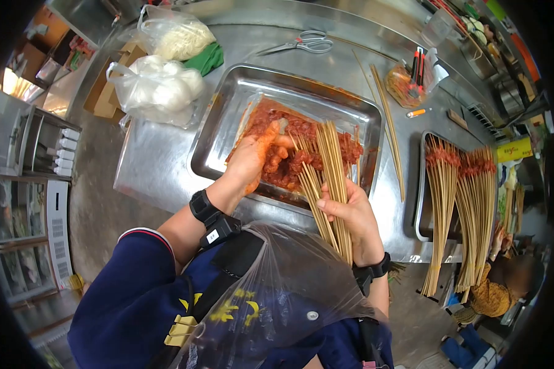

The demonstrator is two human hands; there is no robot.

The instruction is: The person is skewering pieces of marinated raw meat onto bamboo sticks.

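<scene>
My right hand (349, 212) is wrapped round a bundle of bamboo skewers (333, 166), which slants over the near edge of a metal tray (212, 138). Red, sauce-coated meat (298, 165) is on the ends of some skewers. Orange-red sauce covers the fingers of my left hand (261, 157), which curl in over the meat pile, beside the skewer tips. What those fingers hold, if anything, is hidden. More red marinated meat (274, 111) lies in the middle of the tray.
A second tray (421, 203) at the right holds bundles of meat skewers (458, 209). Behind are scissors (301, 43), loose long sticks (387, 132), an orange lighter (416, 113) and a container (403, 86) with red-and-black-handled tools. Plastic bags (160, 89) of white food sit at the left.
</scene>
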